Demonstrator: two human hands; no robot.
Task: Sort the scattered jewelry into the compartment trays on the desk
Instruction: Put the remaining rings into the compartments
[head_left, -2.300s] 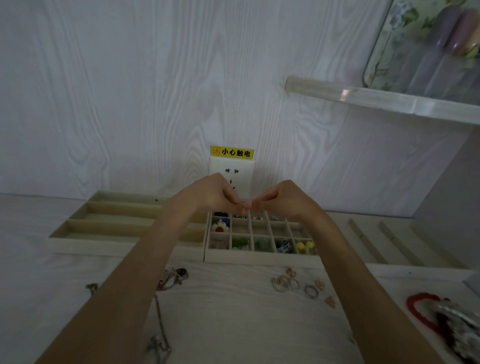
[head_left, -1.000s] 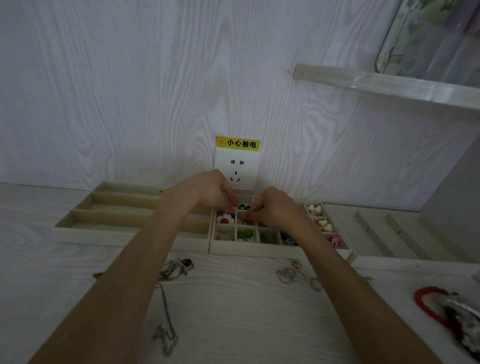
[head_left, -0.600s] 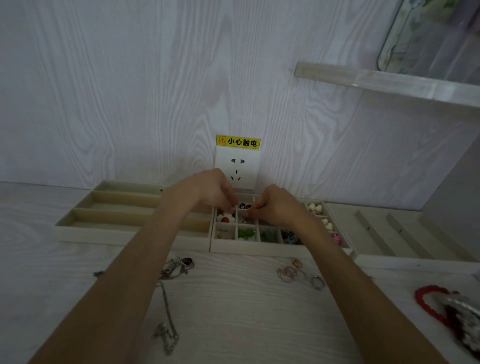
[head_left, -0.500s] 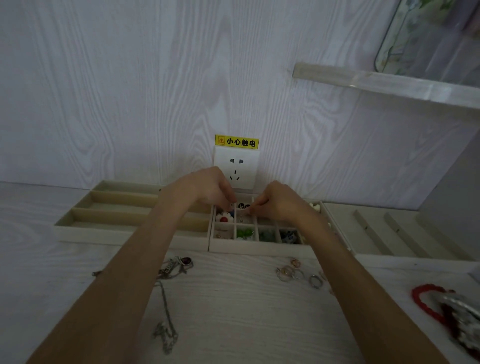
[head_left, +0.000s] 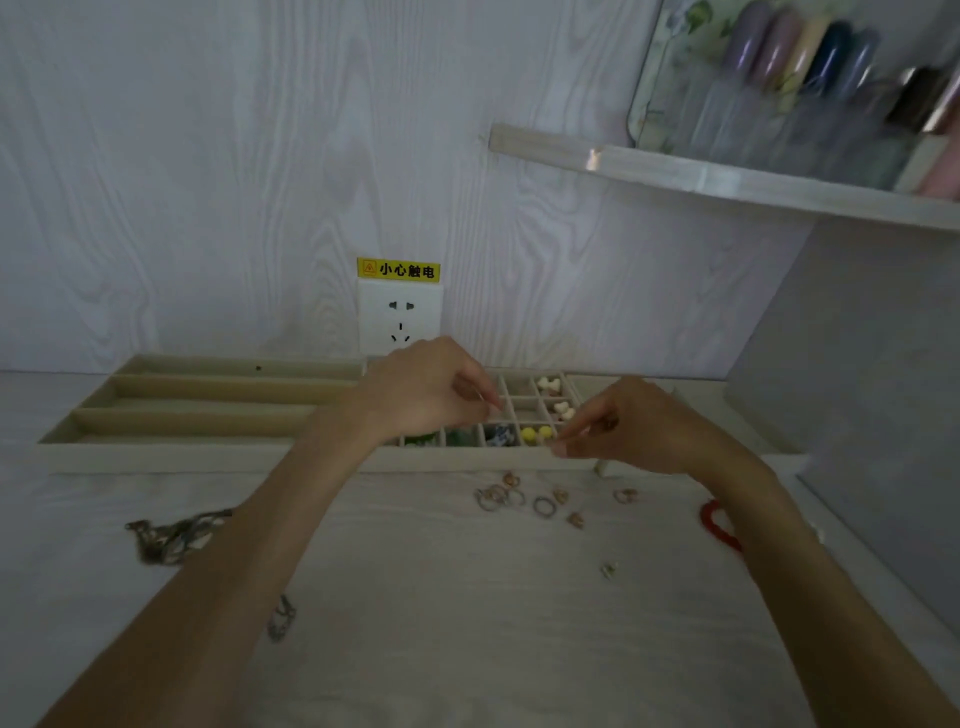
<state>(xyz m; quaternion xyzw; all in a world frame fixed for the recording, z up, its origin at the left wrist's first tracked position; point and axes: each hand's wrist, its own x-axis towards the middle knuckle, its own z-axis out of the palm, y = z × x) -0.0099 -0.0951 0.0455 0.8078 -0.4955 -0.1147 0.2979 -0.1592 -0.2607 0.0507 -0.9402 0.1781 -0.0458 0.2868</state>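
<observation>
Pale wood-grain desk (head_left: 467, 597) meets a matching wall, where a white power socket (head_left: 400, 317) sits under a yellow warning sticker (head_left: 398, 269). A shelf (head_left: 727, 179) at upper right carries blurred pastel bottles (head_left: 789, 52).

Against the wall, at the far edge of the desk, stand beige trays. On the left is a tray with long channels (head_left: 208, 410). Touching it on the right is a grid tray (head_left: 519, 410) of small square cells, holding cream heart-shaped beads (head_left: 549, 385), yellow beads (head_left: 536, 433) and green and blue pieces.

Two bare forearms reach in from the near edge. The left hand (head_left: 421, 395) hovers over the left part of the grid tray, fingers curled, thumb and forefinger tips pressed together; whether they pinch anything is too small to tell. The right hand (head_left: 639, 426) is at the tray's near right corner, fingers curled, thumb and forefinger tips pinched; what they grip cannot be made out.

On the desk just near the grid tray, between the forearms, lies a scatter of small rings (head_left: 519, 499). A red bracelet (head_left: 719, 525) lies to the right, partly behind the right forearm. A dark chain (head_left: 171, 535) lies to the left of the left forearm, and another chain piece (head_left: 280, 621) nearer still.
</observation>
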